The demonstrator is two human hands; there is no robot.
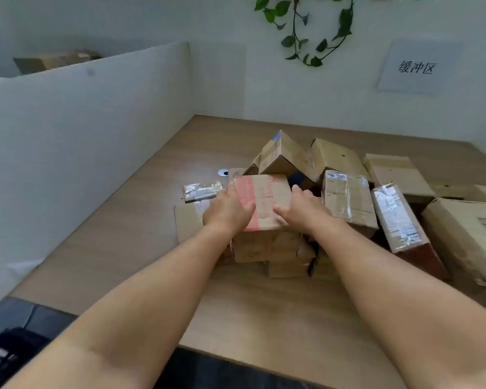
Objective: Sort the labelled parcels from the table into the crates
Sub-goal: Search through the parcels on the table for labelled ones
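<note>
The person's left hand [230,210] and right hand [303,209] are gripping opposite sides of the red-printed parcel [264,202], steadying it atop the pile on the tabletop [141,234]; other parcels [348,197] are lying beyond, waiting.

You see brown cardboard parcels [337,160], one box [264,200] printed pink-red, on a light wood-grain table [141,237]; white partitions [82,136], green vine [306,26] above.
</note>
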